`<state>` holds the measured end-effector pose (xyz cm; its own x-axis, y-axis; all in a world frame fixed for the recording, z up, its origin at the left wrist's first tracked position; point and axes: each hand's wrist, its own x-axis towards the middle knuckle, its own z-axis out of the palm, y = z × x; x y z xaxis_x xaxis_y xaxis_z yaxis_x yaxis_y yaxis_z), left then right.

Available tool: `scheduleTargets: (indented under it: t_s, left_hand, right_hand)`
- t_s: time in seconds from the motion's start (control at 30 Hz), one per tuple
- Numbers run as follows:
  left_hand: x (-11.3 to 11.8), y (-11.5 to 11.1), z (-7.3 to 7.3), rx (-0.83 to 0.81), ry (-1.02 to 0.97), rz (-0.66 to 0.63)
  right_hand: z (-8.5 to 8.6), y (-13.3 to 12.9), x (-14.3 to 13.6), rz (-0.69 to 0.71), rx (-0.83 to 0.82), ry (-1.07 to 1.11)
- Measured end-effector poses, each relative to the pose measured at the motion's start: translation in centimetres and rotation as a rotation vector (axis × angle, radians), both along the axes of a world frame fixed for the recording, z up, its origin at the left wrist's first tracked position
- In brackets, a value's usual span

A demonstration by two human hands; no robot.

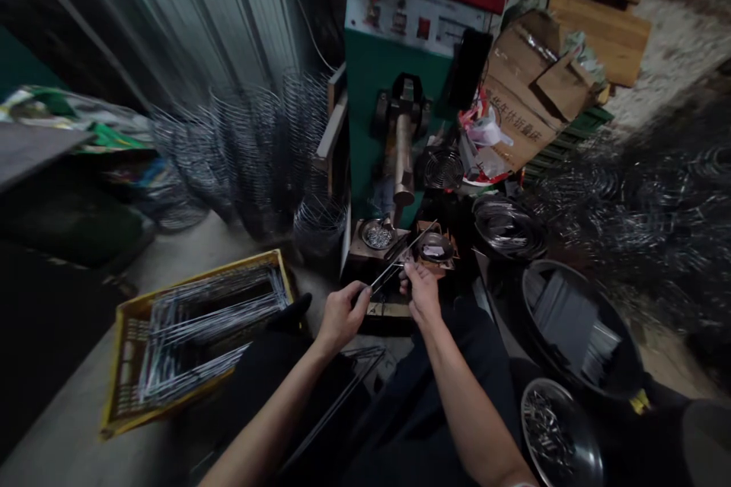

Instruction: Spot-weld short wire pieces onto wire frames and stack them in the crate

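My left hand is closed, pinching the near end of a thin metal rod. The rod slants up and to the right, in front of the green machine. My right hand is closed too, with thumb and fingers pressed together near the rod's middle; what it pinches is too small to make out. Just beyond the hands, a small dish of tiny metal parts sits at the machine's base. A second dark dish stands to its right. Above them hangs the machine's metal cylinder.
A yellow crate with bent wire frames stands at left. Stacked wire rings stand behind it. At right are a black basin of flat strips, a steel bowl of small metal pieces, coiled wire and a cardboard box.
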<state>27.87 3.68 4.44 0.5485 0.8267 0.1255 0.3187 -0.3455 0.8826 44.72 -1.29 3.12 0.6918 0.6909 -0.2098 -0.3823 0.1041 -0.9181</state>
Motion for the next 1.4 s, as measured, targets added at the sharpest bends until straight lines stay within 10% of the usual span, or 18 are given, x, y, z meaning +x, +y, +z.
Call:
scheduleTargets:
  t_s: [1.4]
  left_hand:
    - [0.8, 1.4, 0.7, 0.075, -0.121, 0.129]
  right_hand:
    - [1.0, 4.7, -0.1, -0.018, 0.119, -0.098]
